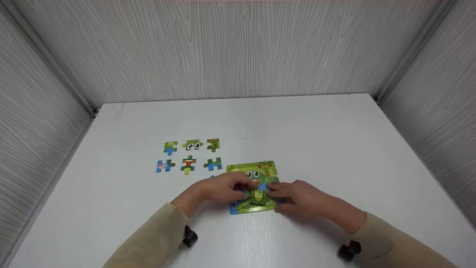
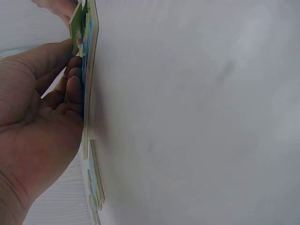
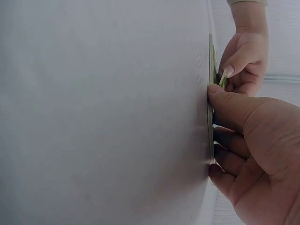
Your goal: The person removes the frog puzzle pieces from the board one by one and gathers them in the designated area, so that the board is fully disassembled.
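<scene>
A square frog puzzle board (image 1: 252, 210) lies flat on the table, its green and blue picture partly covered by both hands. My left hand (image 1: 227, 187) pinches a green puzzle piece (image 1: 257, 197) over the board's lower middle. In the left wrist view that puzzle piece (image 2: 75, 29) is tilted up from the board (image 2: 89, 93), between thumb and fingers. My right hand (image 1: 301, 198) holds the board at its right side. The right wrist view shows the right thumb (image 3: 229, 105) against the board's edge, with the other fingers bent along it.
Loose puzzle pieces lie in rows left of the board, among them one with two eyes (image 1: 193, 145), one with a red mouth (image 1: 188, 163) and a blue-green one (image 1: 214, 164). Another piece is mostly hidden behind the left hand. Pale wood-grain panels (image 1: 238, 48) enclose the white table (image 1: 316, 137).
</scene>
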The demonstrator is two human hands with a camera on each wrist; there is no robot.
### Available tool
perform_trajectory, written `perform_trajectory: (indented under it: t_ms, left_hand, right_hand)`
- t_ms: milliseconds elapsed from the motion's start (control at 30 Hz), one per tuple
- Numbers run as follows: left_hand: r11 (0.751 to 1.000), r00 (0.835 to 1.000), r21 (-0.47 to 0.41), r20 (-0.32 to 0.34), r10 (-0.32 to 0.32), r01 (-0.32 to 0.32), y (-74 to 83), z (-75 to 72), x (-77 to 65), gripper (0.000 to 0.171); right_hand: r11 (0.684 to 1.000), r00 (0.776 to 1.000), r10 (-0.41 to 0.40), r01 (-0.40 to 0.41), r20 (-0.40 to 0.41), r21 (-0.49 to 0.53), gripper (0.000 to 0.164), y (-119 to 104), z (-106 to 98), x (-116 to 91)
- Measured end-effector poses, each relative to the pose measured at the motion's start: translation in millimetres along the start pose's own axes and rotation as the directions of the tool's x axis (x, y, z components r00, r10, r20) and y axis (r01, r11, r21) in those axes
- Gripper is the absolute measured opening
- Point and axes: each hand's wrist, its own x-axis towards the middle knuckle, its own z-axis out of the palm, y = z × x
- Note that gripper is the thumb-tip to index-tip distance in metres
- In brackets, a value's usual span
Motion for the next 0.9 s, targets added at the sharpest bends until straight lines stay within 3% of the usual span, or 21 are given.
perform_trajectory:
  t_ms: [467, 900]
  left_hand:
    - [0.998, 1.0, -0.061, 0.003, -0.015, 0.016, 2.7, 0.5, -1.2, 0.039]
    - [0.994, 0.998, -0.112, -0.064, -0.013, 0.006, 2.3, -0.9, -1.7, 0.038]
  right_hand:
    - [1.0, 1.0, -0.005, 0.005, -0.004, -0.001, 0.052, -1.8, -0.8, 0.4]
    - [0.999, 1.0, -0.023, 0.023, -0.013, -0.022, 0.049, 0.2, -1.0, 0.1]
